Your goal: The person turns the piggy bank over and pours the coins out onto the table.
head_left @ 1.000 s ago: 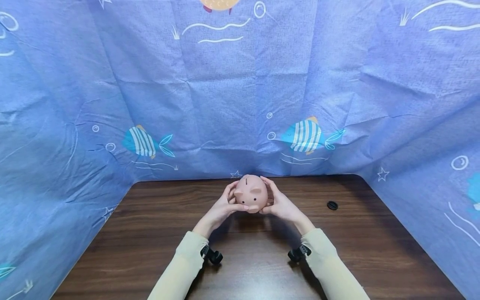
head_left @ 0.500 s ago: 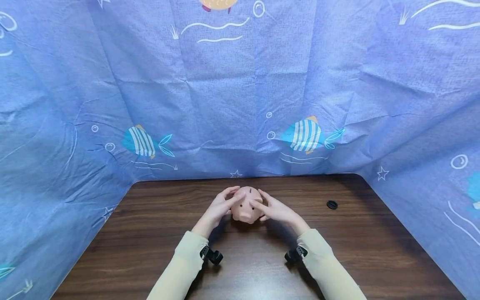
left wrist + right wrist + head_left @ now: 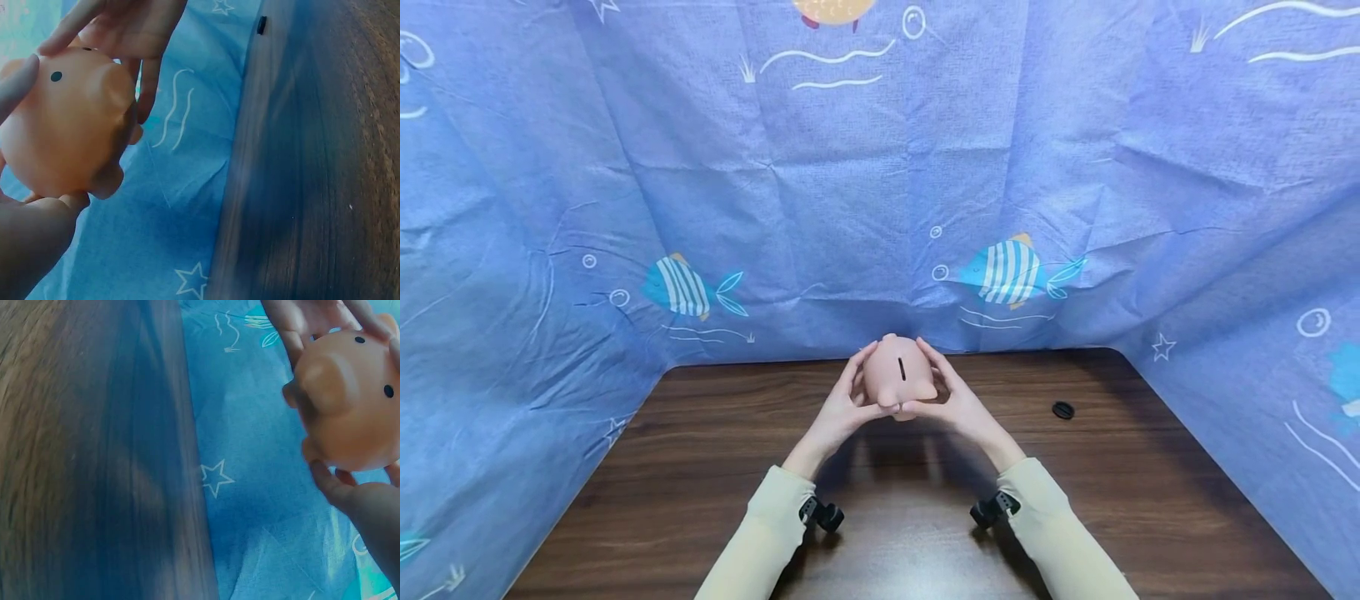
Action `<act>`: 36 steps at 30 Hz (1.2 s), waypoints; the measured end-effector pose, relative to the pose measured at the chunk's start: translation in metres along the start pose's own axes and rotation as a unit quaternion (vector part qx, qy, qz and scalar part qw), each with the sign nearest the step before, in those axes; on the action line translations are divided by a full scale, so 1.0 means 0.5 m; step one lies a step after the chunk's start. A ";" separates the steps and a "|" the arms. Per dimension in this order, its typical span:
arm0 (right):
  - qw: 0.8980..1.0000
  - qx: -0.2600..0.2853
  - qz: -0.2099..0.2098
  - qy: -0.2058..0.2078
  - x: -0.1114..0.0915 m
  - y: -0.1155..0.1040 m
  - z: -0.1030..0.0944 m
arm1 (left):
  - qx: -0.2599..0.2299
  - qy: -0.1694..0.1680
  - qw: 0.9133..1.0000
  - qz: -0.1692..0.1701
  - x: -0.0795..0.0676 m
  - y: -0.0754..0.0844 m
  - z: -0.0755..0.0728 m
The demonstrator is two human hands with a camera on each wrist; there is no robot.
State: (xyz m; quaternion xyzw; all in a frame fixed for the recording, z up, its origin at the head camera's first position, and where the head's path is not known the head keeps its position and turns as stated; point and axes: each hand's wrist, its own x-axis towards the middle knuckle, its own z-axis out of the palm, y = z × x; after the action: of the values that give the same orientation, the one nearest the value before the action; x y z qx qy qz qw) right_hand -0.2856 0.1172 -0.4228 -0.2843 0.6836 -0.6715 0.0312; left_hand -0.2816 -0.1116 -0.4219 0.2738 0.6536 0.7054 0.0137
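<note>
A round pink piggy bank [image 3: 883, 367] is held up above the table between both hands, its dark coin slot facing the head camera. On its left side the left hand [image 3: 842, 407] grips it, fingers curled around the body and thumb by the head. From the other side the right hand [image 3: 962, 408] grips it in the same way, the two thumbs nearly meeting. In the left wrist view the piggy bank [image 3: 69, 131] shows its snout and eyes. The right wrist view shows the snout, both eyes and stubby feet of the piggy bank [image 3: 350, 419].
A small black round cap [image 3: 1063, 410] lies on the brown wooden table [image 3: 700, 483], to the right of the hands. Behind and at both sides hangs a blue curtain [image 3: 835, 208] printed with fish. Each wrist wears a black camera.
The piggy bank was tipped forward and lowered, then raised again, with its slot turned more toward the head camera now. Both thumbs moved from its face to the near edge. The black cap stayed put.
</note>
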 end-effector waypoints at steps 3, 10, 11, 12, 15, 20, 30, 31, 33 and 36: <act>1.000 -0.011 0.010 -0.009 -0.002 0.009 -0.002 | 0.001 0.006 1.000 0.002 -0.001 -0.009 -0.003; 0.995 -0.078 0.065 -0.012 -0.001 0.041 -0.001 | 0.005 0.049 0.994 -0.099 -0.005 -0.048 -0.016; 0.994 -0.081 0.079 -0.009 -0.001 0.044 0.001 | 0.009 0.057 0.991 -0.118 -0.006 -0.051 -0.016; 0.992 -0.081 0.095 -0.007 0.000 0.047 0.002 | 0.013 0.063 0.989 -0.135 -0.007 -0.054 -0.017; 0.987 -0.078 0.138 0.006 0.003 0.054 0.007 | 0.005 0.071 0.982 -0.177 -0.006 -0.057 -0.016; 0.981 -0.043 0.187 0.019 0.012 0.061 0.012 | -0.020 0.071 0.971 -0.228 -0.002 -0.057 -0.008; 0.971 -0.035 0.237 0.016 0.012 0.054 0.013 | -0.003 0.047 0.962 -0.268 -0.001 -0.063 -0.002; 0.971 -0.038 0.235 0.018 0.013 0.049 0.014 | -0.002 0.048 0.963 -0.265 0.000 -0.061 -0.001; 0.973 -0.048 0.225 0.025 0.013 0.039 0.016 | -0.003 0.055 0.966 -0.253 0.002 -0.055 0.001; 0.980 -0.075 0.179 0.037 0.011 0.017 0.020 | 0.004 0.065 0.977 -0.204 0.002 -0.035 0.004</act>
State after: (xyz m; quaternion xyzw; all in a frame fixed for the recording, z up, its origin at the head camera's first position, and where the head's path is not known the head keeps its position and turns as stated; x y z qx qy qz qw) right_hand -0.2890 0.1052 -0.4300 -0.1341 0.7723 -0.6123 0.1039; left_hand -0.2877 -0.1069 -0.4379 0.0883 0.6981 0.7013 0.1142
